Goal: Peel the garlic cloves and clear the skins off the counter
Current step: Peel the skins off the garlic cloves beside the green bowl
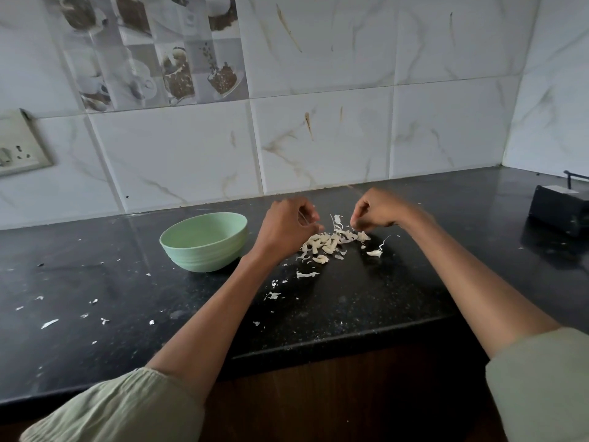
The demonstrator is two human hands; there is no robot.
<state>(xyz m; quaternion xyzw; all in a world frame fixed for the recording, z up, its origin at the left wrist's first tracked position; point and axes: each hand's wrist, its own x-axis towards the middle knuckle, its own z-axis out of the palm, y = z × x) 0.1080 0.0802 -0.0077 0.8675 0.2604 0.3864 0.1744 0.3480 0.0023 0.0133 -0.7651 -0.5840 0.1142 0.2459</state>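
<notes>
A heap of pale garlic cloves and papery skins lies on the black counter, to the right of a light green bowl. My left hand hovers at the heap's left edge, fingers curled; a thin strip of skin seems to run from its fingertips, too blurred to be sure. My right hand is just behind the heap's right end, fingers curled down toward the skins; whether they pinch anything is hidden. One clove with a trailing skin lies apart on the right.
Small skin flakes are scattered over the counter's left and front parts. A black appliance sits at the far right against the tiled wall. A switch plate is on the wall at the left. The counter's front edge runs below my forearms.
</notes>
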